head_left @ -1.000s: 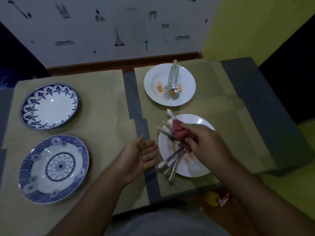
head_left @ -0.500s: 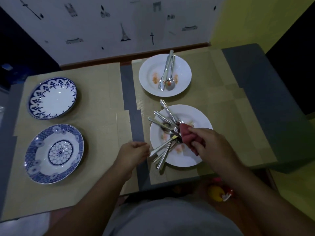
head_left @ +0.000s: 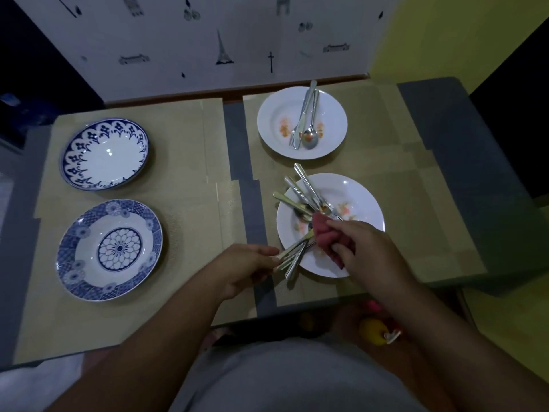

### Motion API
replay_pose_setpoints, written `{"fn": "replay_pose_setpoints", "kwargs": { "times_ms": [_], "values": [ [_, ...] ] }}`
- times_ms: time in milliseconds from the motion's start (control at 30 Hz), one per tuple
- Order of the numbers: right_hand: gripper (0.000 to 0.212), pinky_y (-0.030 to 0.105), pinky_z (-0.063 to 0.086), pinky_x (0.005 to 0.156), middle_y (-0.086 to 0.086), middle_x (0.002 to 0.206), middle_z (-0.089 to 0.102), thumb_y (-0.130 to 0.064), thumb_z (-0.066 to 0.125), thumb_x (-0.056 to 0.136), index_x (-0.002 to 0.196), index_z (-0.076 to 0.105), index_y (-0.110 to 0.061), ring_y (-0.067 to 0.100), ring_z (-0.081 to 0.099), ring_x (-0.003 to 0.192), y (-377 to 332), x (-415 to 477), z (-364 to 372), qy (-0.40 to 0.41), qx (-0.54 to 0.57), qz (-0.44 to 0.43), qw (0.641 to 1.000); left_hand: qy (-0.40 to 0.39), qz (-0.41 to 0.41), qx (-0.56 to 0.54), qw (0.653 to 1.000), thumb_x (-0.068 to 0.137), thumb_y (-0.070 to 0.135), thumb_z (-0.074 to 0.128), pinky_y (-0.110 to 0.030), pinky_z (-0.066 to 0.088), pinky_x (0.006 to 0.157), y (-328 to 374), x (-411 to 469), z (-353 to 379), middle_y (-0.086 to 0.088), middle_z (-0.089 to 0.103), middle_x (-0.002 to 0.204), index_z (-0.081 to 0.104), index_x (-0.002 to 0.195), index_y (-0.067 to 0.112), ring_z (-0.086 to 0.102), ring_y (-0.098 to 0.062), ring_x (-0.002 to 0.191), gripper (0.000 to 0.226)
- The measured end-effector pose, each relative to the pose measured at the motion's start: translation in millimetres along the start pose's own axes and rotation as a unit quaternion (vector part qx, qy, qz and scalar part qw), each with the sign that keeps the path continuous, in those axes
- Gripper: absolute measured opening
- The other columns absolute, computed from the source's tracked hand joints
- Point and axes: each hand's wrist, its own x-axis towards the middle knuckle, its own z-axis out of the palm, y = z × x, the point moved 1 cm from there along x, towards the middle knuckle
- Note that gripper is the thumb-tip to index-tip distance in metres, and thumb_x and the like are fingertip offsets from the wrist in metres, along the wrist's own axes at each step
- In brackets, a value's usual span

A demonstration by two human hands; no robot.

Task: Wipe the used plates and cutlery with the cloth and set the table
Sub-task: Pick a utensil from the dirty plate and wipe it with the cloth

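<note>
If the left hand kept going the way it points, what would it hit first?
The left hand points right and pinches the cutlery lying across the near white plate; going on, it would likely push into that pile, then the plate's rim. Depth is unclear.

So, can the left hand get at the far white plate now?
Probably, once freed: the left hand pinches cutlery handles beside the near white plate; nothing stands between it and the far white plate.

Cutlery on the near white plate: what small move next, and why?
Probably draw the cutlery piece that the left hand pinches clear of the pile, toward the red cloth. The right hand holds that cloth bunched beside it, and the pieces lie crossed on the near white plate, so wiping one seems to need it freed.
</note>
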Motion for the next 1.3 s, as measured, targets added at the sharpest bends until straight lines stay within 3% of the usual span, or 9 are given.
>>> {"fn": "replay_pose_setpoints", "kwargs": {
  "times_ms": [133, 300, 433, 600, 733, 933, 1067, 1300],
  "values": [
    [0.046, 0.023, 0.043, 0.088, -0.002, 0.115, 0.066, -0.007, 0.07, 0.082, 0.123, 0.065, -0.027, 0.016, 0.06, 0.103, -12, 1, 6, 0.002, -0.001, -0.005, 1.0, -0.063, -0.045, -0.022, 0.997, 0.092, 0.002, 0.062, -0.018, 0.048, 0.059, -4, -4, -15, -0.004, 0.073, 0.093, 0.075, 0.115, 0.011, 0.06, -0.008, 0.075, 0.028],
    [0.046, 0.029, 0.043, 0.099, -0.001, 0.122, 0.064, -0.01, 0.069, 0.084, 0.127, 0.062, -0.025, 0.018, 0.058, 0.112, -24, 1, 17, -0.005, -0.007, -0.007, 1.0, -0.101, -0.081, -0.061, 0.99, 0.091, -0.005, 0.059, -0.017, 0.055, 0.059, -9, -12, -28, -0.007, 0.072, 0.088, 0.073, 0.111, 0.004, 0.066, -0.01, 0.077, 0.026],
    [0.046, 0.022, 0.038, 0.094, 0.0, 0.123, 0.064, -0.01, 0.067, 0.086, 0.129, 0.061, -0.023, 0.017, 0.057, 0.112, -32, 2, 21, 0.0, -0.009, -0.019, 1.0, -0.145, -0.087, -0.015, 0.986, 0.091, -0.009, 0.058, -0.017, 0.056, 0.063, -18, -22, -37, -0.005, 0.073, 0.085, 0.073, 0.101, 0.006, 0.068, -0.009, 0.077, 0.023],
    [0.044, 0.019, 0.039, 0.09, 0.0, 0.118, 0.065, -0.007, 0.067, 0.085, 0.127, 0.063, -0.02, 0.006, 0.052, 0.101, -43, 6, 27, 0.014, -0.002, -0.042, 0.999, -0.168, -0.057, -0.032, 0.984, 0.087, -0.016, 0.059, -0.024, 0.056, 0.063, -34, -28, -51, -0.012, 0.072, 0.094, 0.067, 0.118, -0.003, 0.07, -0.015, 0.077, 0.035],
    [0.049, 0.034, 0.047, 0.095, -0.003, 0.12, 0.063, -0.011, 0.069, 0.081, 0.128, 0.062, -0.024, 0.015, 0.055, 0.108, -47, 15, 42, 0.007, -0.013, -0.063, 0.998, -0.147, -0.001, -0.022, 0.989, 0.083, -0.022, 0.057, -0.023, 0.055, 0.061, -37, -35, -54, -0.012, 0.066, 0.089, 0.067, 0.122, 0.003, 0.065, -0.016, 0.071, 0.048],
    [0.041, 0.028, 0.039, 0.096, 0.001, 0.124, 0.064, -0.003, 0.07, 0.079, 0.117, 0.068, -0.018, 0.021, 0.053, 0.11, -78, 23, 60, -0.038, -0.05, -0.185, 0.981, -0.107, 0.083, -0.04, 0.99, 0.083, -0.021, 0.06, -0.027, 0.056, 0.068, -24, -46, -51, -0.009, 0.062, 0.087, 0.069, 0.121, 0.004, 0.061, -0.015, 0.073, 0.047],
    [0.04, 0.035, 0.04, 0.103, 0.005, 0.13, 0.061, -0.013, 0.073, 0.081, 0.121, 0.066, -0.015, 0.025, 0.051, 0.119, -81, 29, 68, -0.095, -0.053, -0.226, 0.968, -0.074, 0.11, -0.083, 0.988, 0.081, -0.023, 0.059, -0.029, 0.052, 0.067, -20, -51, -52, -0.007, 0.066, 0.085, 0.078, 0.104, 0.008, 0.059, -0.016, 0.069, 0.043],
    [0.021, 0.041, 0.047, 0.091, 0.004, 0.105, 0.071, -0.008, 0.071, 0.077, 0.096, 0.073, -0.014, 0.024, 0.061, 0.099, -92, 61, 65, -0.084, -0.076, -0.301, 0.947, -0.045, 0.137, -0.062, 0.988, 0.08, -0.023, 0.057, -0.024, 0.049, 0.056, -14, -54, -57, -0.005, 0.066, 0.078, 0.076, 0.102, 0.008, 0.055, -0.015, 0.062, 0.043]
  ]
}}
